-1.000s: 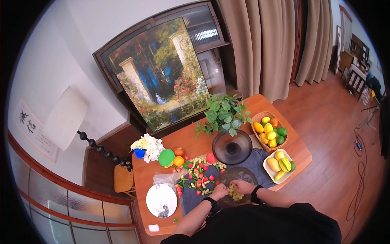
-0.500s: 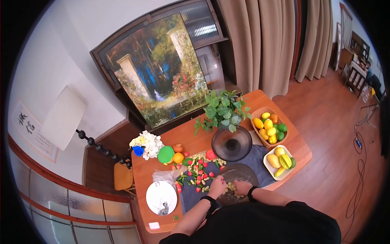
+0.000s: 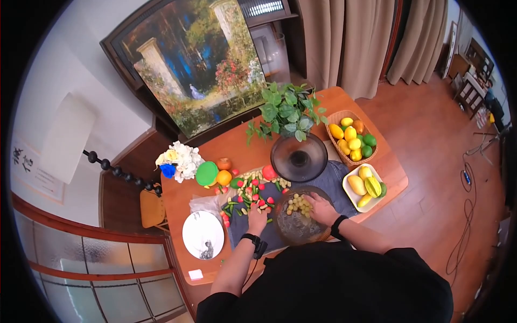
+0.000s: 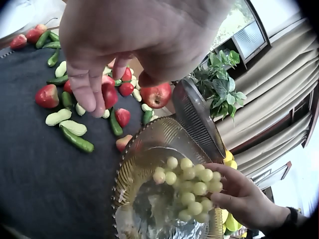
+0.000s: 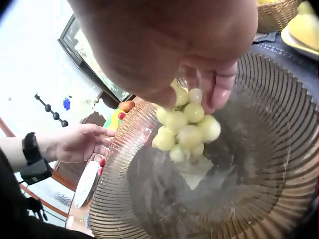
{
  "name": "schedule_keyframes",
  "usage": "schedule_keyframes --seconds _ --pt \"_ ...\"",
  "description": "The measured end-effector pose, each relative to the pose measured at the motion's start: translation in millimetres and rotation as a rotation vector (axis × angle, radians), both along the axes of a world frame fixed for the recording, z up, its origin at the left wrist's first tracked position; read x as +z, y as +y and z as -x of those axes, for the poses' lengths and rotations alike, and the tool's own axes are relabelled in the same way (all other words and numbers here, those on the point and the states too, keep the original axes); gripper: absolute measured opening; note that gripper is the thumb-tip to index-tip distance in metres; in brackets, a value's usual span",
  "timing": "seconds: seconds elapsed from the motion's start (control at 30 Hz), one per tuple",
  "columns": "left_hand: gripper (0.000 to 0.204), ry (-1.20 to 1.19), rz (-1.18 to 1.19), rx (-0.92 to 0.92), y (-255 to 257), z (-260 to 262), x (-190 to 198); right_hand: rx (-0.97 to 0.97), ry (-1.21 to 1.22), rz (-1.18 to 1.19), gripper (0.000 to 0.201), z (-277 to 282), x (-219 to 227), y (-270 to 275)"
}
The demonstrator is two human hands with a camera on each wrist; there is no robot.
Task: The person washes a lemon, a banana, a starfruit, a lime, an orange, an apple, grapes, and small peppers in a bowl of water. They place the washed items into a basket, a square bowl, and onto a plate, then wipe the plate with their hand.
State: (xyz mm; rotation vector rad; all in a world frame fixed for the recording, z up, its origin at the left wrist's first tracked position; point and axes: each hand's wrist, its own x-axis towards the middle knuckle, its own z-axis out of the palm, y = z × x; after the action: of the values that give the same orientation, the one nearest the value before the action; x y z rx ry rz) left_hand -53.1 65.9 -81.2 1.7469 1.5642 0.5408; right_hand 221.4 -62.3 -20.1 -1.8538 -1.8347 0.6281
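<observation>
My right hand (image 3: 322,209) holds a bunch of pale green grapes (image 5: 187,127) by its upper end, thumb and fingers around it. The bunch hangs within a ribbed, clear brownish glass bowl (image 5: 264,149) with water in it. To the left of the bowl, my left hand (image 3: 257,219) reaches over scattered strawberries (image 4: 47,96), small green peppers (image 4: 77,139) and peanuts (image 4: 59,117). Its fingers point down, their tips close to a strawberry (image 4: 109,95), with the thumb apart from them. A red apple (image 4: 156,95) lies behind this spread, on the dark cloth (image 4: 30,164).
Beyond the bowl stands a dark glass stand (image 3: 299,157), with a leafy plant (image 3: 291,110) behind. At right are a wicker basket (image 3: 329,121) of fruit and a cream dish (image 3: 350,200) of yellow fruit. A white plate (image 3: 196,231) lies at left, near white flowers (image 3: 186,161).
My left hand has left the grapes and moved left to the strawberries and peppers. The right hand keeps the grapes at the bowl, now further toward its far side. The head view has tilted down.
</observation>
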Motion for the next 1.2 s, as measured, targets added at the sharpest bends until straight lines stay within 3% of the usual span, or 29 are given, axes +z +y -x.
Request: schedule_keyframes --seconds 0.07,0.1,0.17,0.2,0.27,0.4,0.47,0.5,0.53,0.57,0.6,0.67,0.73,0.77,0.8,0.83,0.9,0.93,1.0,1.07,1.13,1.2 --pt "0.027 0.017 -0.062 0.021 -8.9 -12.2 26.0 0.004 -0.155 0.068 0.068 12.8 5.2 -1.6" --pt "0.025 0.009 -0.158 -0.056 -15.7 -21.1 47.2 0.005 -0.152 0.069 0.068 20.5 6.3 -1.8" --pt "0.022 -0.002 -0.353 -0.224 -24.9 -33.8 53.9 0.023 -0.243 0.244 0.074 32.7 6.8 -2.5" --pt "0.022 0.0 -0.355 -0.226 -29.4 -39.5 56.2 0.023 -0.241 0.242 0.074 34.8 -2.7 -2.1" --pt "0.022 -0.059 -0.196 -0.52 -39.2 -49.7 63.1 0.019 -0.318 0.336 0.082 37.7 -32.1 2.7" --pt "0.026 -0.075 -0.047 -0.537 -50.9 -62.1 35.9 -0.053 -0.182 0.374 0.074 31.8 -36.8 12.4" --pt "0.038 -0.119 0.488 -0.294 -51.1 -68.6 28.8 -0.031 0.263 0.217 0.063 17.3 -77.4 20.2" --pt "0.052 -0.207 0.793 -0.187 -50.1 -72.3 40.6 -0.037 0.26 0.214 0.063 12.2 -62.3 21.3" --pt "0.052 -0.209 0.791 -0.194 -45.5 -72.0 40.2 -0.045 0.609 0.454 0.058 6.9 -28.7 22.8" --pt "0.052 -0.395 1.044 -0.121 -40.2 -70.4 37.2 -0.051 0.96 0.692 0.053 5.8 -0.8 22.2" --pt "0.052 -0.582 1.295 -0.039 -37.8 -69.3 35.0 -0.055 0.96 0.691 0.053 9.2 12.8 19.6" --pt "0.046 -0.693 1.258 -0.054 -36.7 -71.2 35.6 -0.031 1.398 0.763 0.046 13.3 27.7 16.5" --pt "0.036 -0.918 1.169 -0.074 -35.0 -74.4 36.3 -0.016 1.491 0.801 0.041 7.3 18.6 15.9" --pt "0.036 -0.917 1.169 -0.077 -35.7 -76.7 36.6 0.005 1.585 0.844 0.037 5.7 14.0 15.5" --pt "0.031 -0.861 1.041 0.005 -37.5 -79.4 34.8 0.005 1.585 0.841 0.037 5.9 12.0 14.7" --pt "0.028 -0.803 0.912 0.086 -39.3 -79.8 33.1 -0.021 1.402 0.824 0.034 7.3 9.8 12.6" --pt "0.029 -0.784 0.859 0.091 -37.5 -76.8 25.0 -0.029 0.977 0.707 0.033 14.2 1.3 9.8" --pt "0.032 -0.765 0.808 0.097 -36.1 -75.1 18.3 -0.031 0.978 0.706 0.033 13.0 -3.9 9.8" --pt "0.03 -0.713 0.739 0.051 -33.9 -72.0 9.8 0.181 0.399 0.36 0.045 9.3 -13.7 5.8" --pt "0.029 -0.66 0.672 0.009 -34.3 -68.4 6.0 0.185 0.297 0.252 0.052 7.7 -23.7 1.7" --pt "0.024 -0.594 0.73 -0.061 -34.3 -70.7 26.8 0.19 0.193 0.143 0.059 8.2 -15.5 2.9" --pt "0.023 -0.575 0.714 -0.129 -36.3 -72.1 36.5 0.035 0.528 0.216 0.068 7.6 6.0 7.0"
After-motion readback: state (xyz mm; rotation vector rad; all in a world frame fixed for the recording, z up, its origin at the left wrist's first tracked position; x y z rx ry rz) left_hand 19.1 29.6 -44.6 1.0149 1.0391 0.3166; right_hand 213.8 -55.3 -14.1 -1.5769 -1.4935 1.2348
